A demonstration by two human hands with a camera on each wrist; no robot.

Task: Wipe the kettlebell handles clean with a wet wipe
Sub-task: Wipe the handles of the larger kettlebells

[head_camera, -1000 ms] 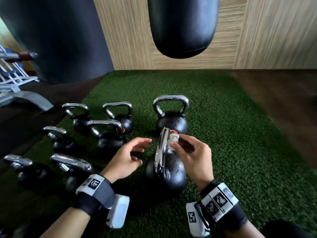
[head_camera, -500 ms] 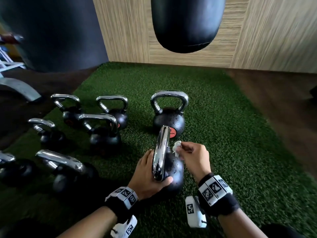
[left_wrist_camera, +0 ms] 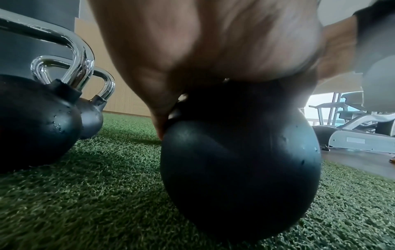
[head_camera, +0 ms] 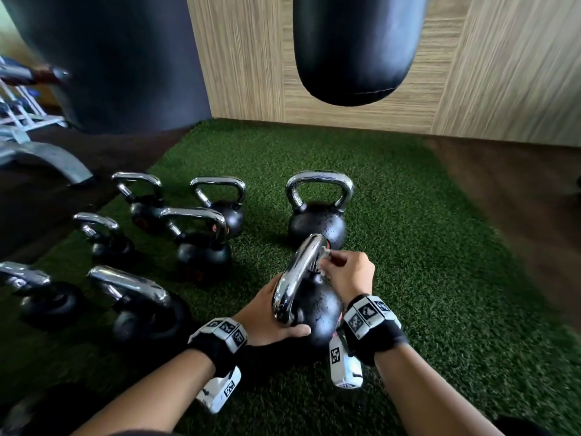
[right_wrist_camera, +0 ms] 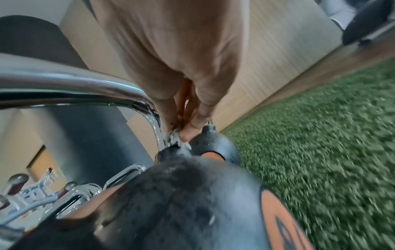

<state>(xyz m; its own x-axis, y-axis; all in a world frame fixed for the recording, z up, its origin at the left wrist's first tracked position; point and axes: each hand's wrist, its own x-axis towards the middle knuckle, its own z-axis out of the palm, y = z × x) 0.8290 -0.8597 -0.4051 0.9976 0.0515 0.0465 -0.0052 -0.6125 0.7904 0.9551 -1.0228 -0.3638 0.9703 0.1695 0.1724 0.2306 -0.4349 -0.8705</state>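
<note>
The nearest black kettlebell [head_camera: 317,306] stands on the turf with its chrome handle [head_camera: 295,272] edge-on to me. My left hand [head_camera: 267,319] grips its ball from the left, thumb across the front, the other fingers hidden behind. The left wrist view shows that palm [left_wrist_camera: 203,42] pressed on top of the ball [left_wrist_camera: 239,160]. My right hand [head_camera: 345,272] pinches a small white wet wipe [head_camera: 325,254] against the far leg of the handle. In the right wrist view the fingertips hold the wipe [right_wrist_camera: 177,139] where the handle [right_wrist_camera: 85,88] meets the ball.
Another kettlebell [head_camera: 316,221] stands just behind; several more [head_camera: 201,243] crowd the left of the green turf [head_camera: 424,247]. A black punching bag [head_camera: 358,48] hangs ahead, a larger black bag [head_camera: 110,58] at left. Dark floor lies right; a treadmill [left_wrist_camera: 352,132] stands beyond.
A second ago my left hand hovered open beside the kettlebell; it then took hold of the ball and stays there. The right hand brought the wipe back against the handle's far leg.
</note>
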